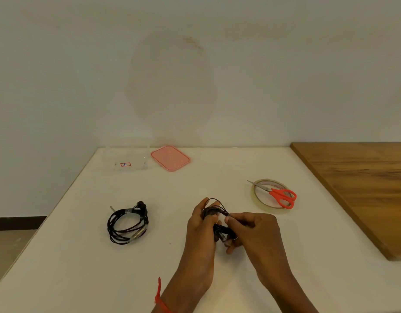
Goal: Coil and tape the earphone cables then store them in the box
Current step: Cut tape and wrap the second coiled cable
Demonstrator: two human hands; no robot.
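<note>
Fingers [210, 220] of my left hand [199, 229] are curled round the black coiled earphone cable [214, 210], with the thumb set along its far side. My right hand [256, 231] meets the same bundle from the right: thumb and forefinger pinch it near the top, and the lower fingers curl under it. The bundle is held just above the white table [93, 279], near the table's middle, with one loop standing out past the left thumb. Whether tape is on this bundle I cannot tell.

A second black earphone coil [128, 224] lies flat on the table to the left, well apart from both hands. A pale band crosses its strands near the earbuds, and the jack plug sticks out at its upper left.

At the far edge stands the clear plastic box [129, 159], open, with a small red-edged label on its front. The pink rectangular lid [170, 158] lies just beside it on the right.

Beyond my right hand sits the roll of clear adhesive tape [260, 199], with the orange-handled scissors [278, 194] resting across it. A brown wooden board [364, 188] covers the table's right side. A red thread [160, 294] circles my left wrist
</note>
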